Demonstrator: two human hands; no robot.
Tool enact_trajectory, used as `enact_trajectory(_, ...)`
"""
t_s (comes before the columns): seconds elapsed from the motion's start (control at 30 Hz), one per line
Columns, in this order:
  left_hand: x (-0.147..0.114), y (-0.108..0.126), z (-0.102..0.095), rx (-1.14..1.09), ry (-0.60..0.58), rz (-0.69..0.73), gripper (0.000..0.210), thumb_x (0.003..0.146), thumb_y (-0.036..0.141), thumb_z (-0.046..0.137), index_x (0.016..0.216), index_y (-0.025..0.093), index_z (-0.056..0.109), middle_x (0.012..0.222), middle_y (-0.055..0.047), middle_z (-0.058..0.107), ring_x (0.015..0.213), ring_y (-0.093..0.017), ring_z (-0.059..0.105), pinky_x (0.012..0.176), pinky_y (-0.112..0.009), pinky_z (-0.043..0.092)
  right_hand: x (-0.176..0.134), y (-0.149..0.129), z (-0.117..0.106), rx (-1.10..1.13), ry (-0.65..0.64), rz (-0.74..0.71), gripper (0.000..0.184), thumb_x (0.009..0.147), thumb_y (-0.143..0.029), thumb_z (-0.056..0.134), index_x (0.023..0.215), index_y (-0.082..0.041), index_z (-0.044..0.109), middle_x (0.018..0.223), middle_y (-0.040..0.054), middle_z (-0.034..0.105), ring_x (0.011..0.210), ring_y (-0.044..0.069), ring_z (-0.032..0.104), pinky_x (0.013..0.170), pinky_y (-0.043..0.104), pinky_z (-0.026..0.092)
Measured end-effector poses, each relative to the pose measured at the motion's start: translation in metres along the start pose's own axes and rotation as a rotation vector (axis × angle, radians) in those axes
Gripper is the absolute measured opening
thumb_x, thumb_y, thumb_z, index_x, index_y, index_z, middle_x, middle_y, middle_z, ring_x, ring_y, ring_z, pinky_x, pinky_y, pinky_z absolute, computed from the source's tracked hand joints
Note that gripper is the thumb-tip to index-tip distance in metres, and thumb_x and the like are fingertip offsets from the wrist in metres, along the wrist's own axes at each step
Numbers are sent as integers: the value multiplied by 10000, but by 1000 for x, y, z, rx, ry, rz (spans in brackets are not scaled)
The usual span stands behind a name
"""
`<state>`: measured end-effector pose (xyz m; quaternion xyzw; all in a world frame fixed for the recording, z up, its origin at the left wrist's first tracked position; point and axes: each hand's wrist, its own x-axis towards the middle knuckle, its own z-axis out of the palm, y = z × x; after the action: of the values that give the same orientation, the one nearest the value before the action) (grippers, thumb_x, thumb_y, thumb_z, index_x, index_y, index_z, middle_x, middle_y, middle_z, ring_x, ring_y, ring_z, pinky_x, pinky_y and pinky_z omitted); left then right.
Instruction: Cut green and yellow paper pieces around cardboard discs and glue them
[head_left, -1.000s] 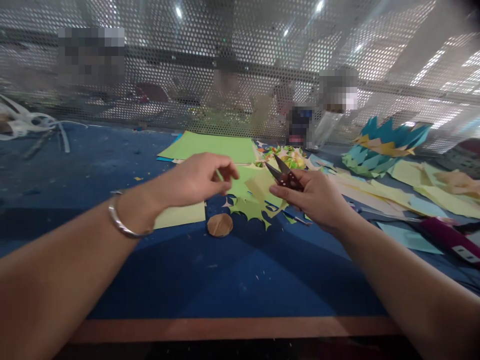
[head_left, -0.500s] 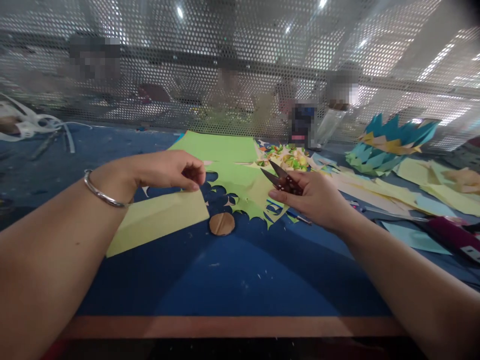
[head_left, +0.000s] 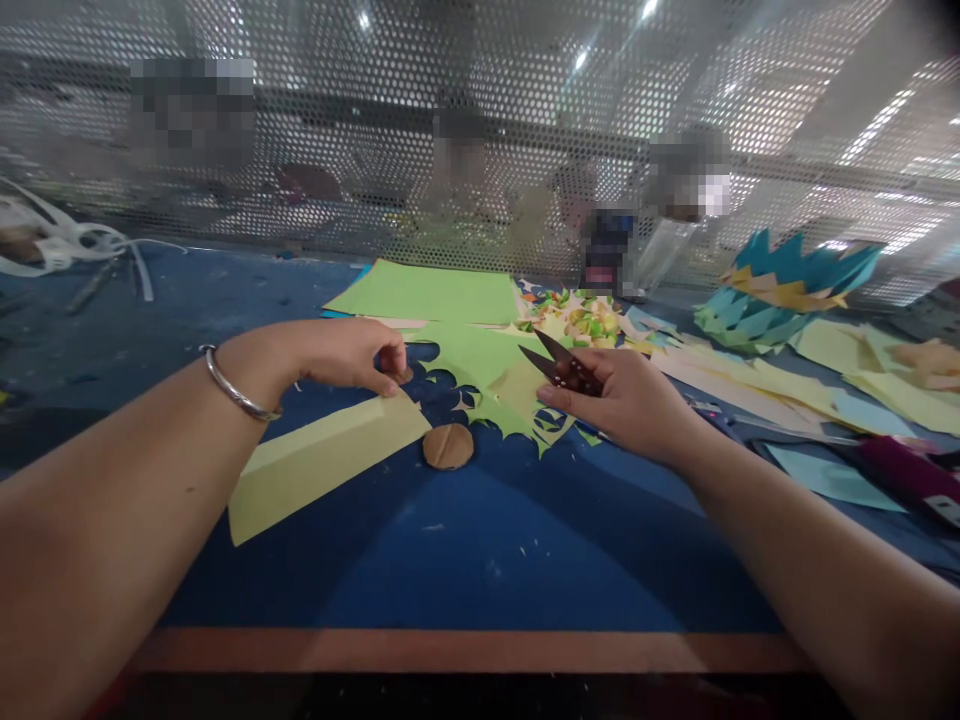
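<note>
My left hand [head_left: 356,357], with a silver bracelet at its wrist, is closed in a pinch at the upper edge of a pale yellow strip of paper [head_left: 330,455]. A lighter band runs along the strip's upper side. Dark scissors [head_left: 562,368] are in my right hand [head_left: 637,400], their blades slightly apart and pointing up to the left. A round brown cardboard disc [head_left: 448,447] lies by the strip's right end. Under and beyond the scissors spreads a green sheet [head_left: 487,365] with rounded pieces cut from its edge.
Behind lie stacked green sheets [head_left: 435,292] and a heap of small paper scraps [head_left: 589,315]. To the right are paper strips [head_left: 742,375], a blue-and-yellow zigzag paper ring [head_left: 784,290] and a purple tool [head_left: 904,475]. A perforated metal screen [head_left: 487,60] borders the blue table [head_left: 465,560].
My left hand has shifted slightly right and down, and the yellow strip has moved with it and tilted more. My right hand and the scissors have barely moved.
</note>
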<state>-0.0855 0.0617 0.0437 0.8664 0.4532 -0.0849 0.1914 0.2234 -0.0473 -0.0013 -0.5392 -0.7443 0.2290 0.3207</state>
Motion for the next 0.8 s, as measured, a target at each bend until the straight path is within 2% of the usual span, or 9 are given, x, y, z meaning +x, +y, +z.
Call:
enact_trajectory(0.2, 3, 0, 1, -47, 58, -37, 557, 750, 414, 682, 1233, 150, 598, 1130, -130, 681, 946, -249, 624, 753, -298, 435, 1, -2, 0, -8, -22, -17, 326, 859, -483, 678, 789, -182, 575, 683, -31, 479, 628, 120, 427, 579, 280, 336)
enact_trajectory(0.33, 6, -5, 0, -168, 76, -32, 442, 715, 353, 723, 1093, 141, 635, 1080, -119, 706, 927, -237, 636, 777, -301, 453, 0, -4, -2, -52, -44, -13, 325, 864, -483, 670, 778, -183, 582, 655, -35, 463, 605, 117, 418, 564, 277, 321)
enact_trajectory(0.4, 7, -7, -1, -215, 104, -29, 385, 704, 371, 746, 1008, 156, 649, 1018, -110, 718, 907, -237, 645, 757, -304, 463, 0, -4, -3, -41, -50, -6, 330, 863, -483, 671, 767, -182, 577, 644, -36, 446, 592, 113, 401, 553, 273, 314)
enact_trajectory(0.47, 4, -3, -2, -291, 151, -13, 310, 758, 429, 709, 925, 174, 656, 957, -98, 723, 873, -228, 652, 729, -306, 471, 0, -5, -3, -21, -54, -6, 333, 857, -480, 677, 756, -181, 573, 641, -34, 438, 590, 112, 391, 548, 269, 314)
enact_trajectory(0.5, 1, 2, -2, -384, 206, 6, 294, 757, 435, 717, 881, 176, 658, 925, -94, 725, 857, -223, 655, 720, -307, 475, 0, -6, -3, -9, -56, -8, 333, 853, -480, 680, 755, -180, 574, 645, -31, 439, 595, 114, 392, 549, 268, 318)
enact_trajectory(0.57, -5, 18, 0, -619, 223, 104, 269, 773, 401, 727, 923, 184, 673, 1003, -84, 730, 940, -216, 664, 784, -310, 492, 1, -7, -3, 16, -55, -11, 332, 847, -486, 683, 767, -179, 585, 656, -26, 446, 610, 119, 401, 553, 266, 329)
enact_trajectory(0.67, -10, 51, 13, -817, 146, 239, 213, 758, 312, 760, 928, 195, 707, 1104, -59, 727, 1049, -213, 672, 907, -327, 492, 2, -9, -2, 19, -52, -24, 332, 841, -494, 681, 781, -176, 604, 653, -32, 429, 611, 119, 392, 556, 266, 328)
enact_trajectory(0.8, -2, 80, 41, -917, 113, 311, 134, 739, 277, 780, 791, 182, 701, 876, -44, 748, 967, -222, 712, 889, -338, 516, 1, -11, -2, 1, -40, -55, 340, 847, -484, 677, 737, -179, 574, 643, -44, 410, 593, 105, 376, 544, 258, 310)
